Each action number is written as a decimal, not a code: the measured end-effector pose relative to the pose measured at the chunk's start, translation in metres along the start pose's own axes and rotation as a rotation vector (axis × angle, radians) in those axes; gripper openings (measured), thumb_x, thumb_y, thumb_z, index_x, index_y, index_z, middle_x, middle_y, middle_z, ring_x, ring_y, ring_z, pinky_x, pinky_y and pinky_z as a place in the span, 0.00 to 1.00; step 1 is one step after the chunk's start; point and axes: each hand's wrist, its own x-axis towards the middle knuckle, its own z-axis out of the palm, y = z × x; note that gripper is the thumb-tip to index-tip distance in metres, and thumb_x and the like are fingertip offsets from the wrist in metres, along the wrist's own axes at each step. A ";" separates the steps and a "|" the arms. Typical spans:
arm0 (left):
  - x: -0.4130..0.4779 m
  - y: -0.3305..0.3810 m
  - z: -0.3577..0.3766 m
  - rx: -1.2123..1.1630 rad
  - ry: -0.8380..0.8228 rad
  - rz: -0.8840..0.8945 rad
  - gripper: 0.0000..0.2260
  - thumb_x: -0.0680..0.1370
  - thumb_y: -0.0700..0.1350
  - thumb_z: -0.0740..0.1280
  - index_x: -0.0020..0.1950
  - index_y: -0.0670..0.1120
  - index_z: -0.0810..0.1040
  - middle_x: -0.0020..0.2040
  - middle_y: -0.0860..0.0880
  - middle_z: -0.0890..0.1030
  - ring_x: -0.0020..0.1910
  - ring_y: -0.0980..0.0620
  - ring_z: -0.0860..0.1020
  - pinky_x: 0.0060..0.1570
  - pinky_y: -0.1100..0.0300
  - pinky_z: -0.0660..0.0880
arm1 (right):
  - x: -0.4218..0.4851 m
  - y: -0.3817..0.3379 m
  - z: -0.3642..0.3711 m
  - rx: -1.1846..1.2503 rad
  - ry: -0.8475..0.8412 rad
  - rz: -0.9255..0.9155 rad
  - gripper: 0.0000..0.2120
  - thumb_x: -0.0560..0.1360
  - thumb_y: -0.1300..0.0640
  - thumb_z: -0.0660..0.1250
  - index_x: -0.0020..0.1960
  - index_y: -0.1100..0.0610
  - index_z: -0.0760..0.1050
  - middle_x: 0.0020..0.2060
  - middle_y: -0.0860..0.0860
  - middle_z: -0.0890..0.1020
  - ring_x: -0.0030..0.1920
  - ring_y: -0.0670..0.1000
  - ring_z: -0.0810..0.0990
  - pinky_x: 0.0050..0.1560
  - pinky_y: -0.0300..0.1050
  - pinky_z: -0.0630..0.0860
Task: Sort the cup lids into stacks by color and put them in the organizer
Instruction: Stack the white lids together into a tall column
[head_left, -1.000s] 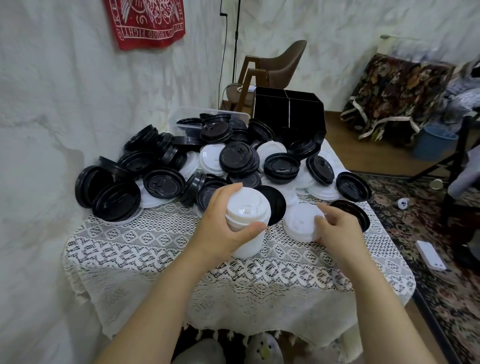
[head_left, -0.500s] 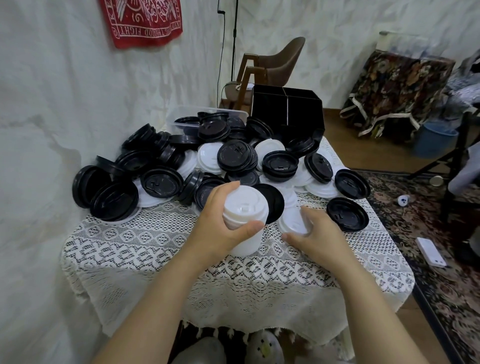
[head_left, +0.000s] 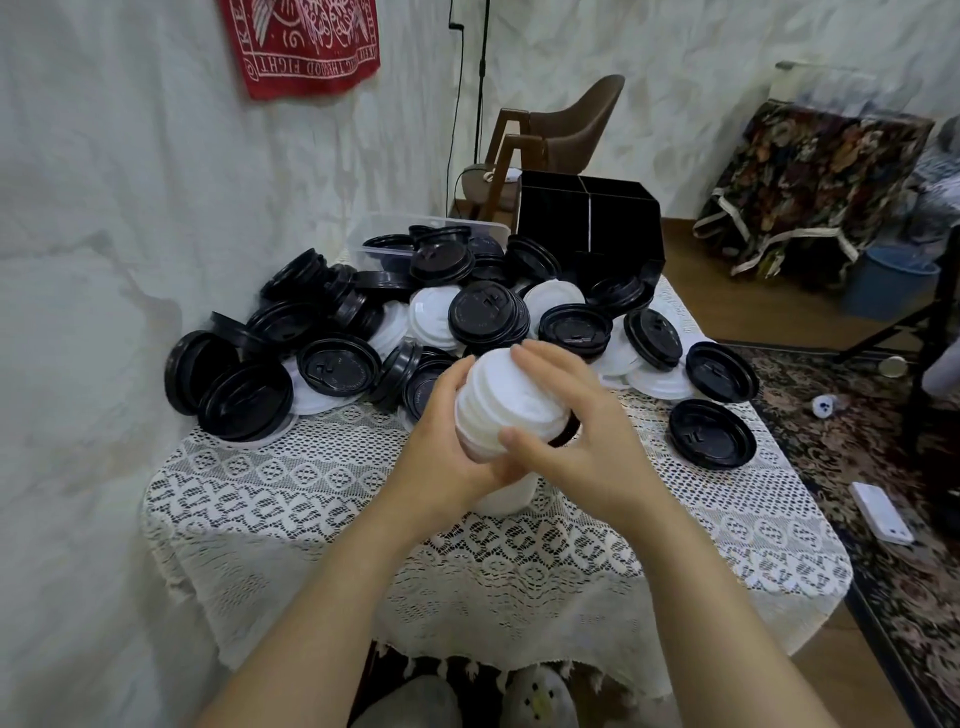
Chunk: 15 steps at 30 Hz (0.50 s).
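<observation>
**A:** Head view. Which step is in hand?

**B:** Building the white stack. The left hand grips its side, fingers wrapped round. The right hand cups the top, fingers curled over the uppermost lid, thumb on the side. The stack sits at the near edge of the lid pile. Whether its foot rests on the lace cloth cannot be told.

**A:** Progress?

**B:** Early, by judgement. Black and white lids lie mixed. The organizer stands at the table's far end, its contents hidden.

**A:** Next move?

**B:** Probably seat the top lid square, then reach for another white one. Most lie under black lids, which would need shifting.

**A:** Surroundings?

**B:** Clear tub behind the pile, red hanging on the wall, brown chair, and a patterned rug with a phone on it.
</observation>
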 end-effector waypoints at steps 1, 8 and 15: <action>0.000 -0.001 0.000 -0.008 0.002 0.003 0.47 0.60 0.58 0.80 0.73 0.59 0.60 0.64 0.55 0.74 0.61 0.57 0.76 0.57 0.54 0.78 | 0.002 0.000 0.003 -0.006 -0.027 -0.002 0.33 0.67 0.50 0.70 0.72 0.50 0.69 0.69 0.39 0.67 0.68 0.32 0.62 0.64 0.22 0.58; 0.000 0.000 -0.002 0.019 0.026 -0.043 0.50 0.62 0.50 0.81 0.75 0.60 0.54 0.65 0.60 0.71 0.61 0.61 0.74 0.60 0.57 0.75 | 0.008 0.000 0.009 -0.032 -0.123 0.054 0.36 0.65 0.48 0.68 0.73 0.50 0.68 0.70 0.39 0.66 0.71 0.40 0.62 0.71 0.37 0.59; 0.001 0.001 -0.002 0.035 0.029 -0.038 0.49 0.62 0.48 0.80 0.75 0.58 0.56 0.62 0.61 0.72 0.58 0.61 0.76 0.57 0.56 0.77 | 0.008 0.002 0.008 0.074 -0.156 0.106 0.32 0.70 0.56 0.74 0.72 0.53 0.69 0.70 0.40 0.66 0.69 0.40 0.64 0.59 0.20 0.60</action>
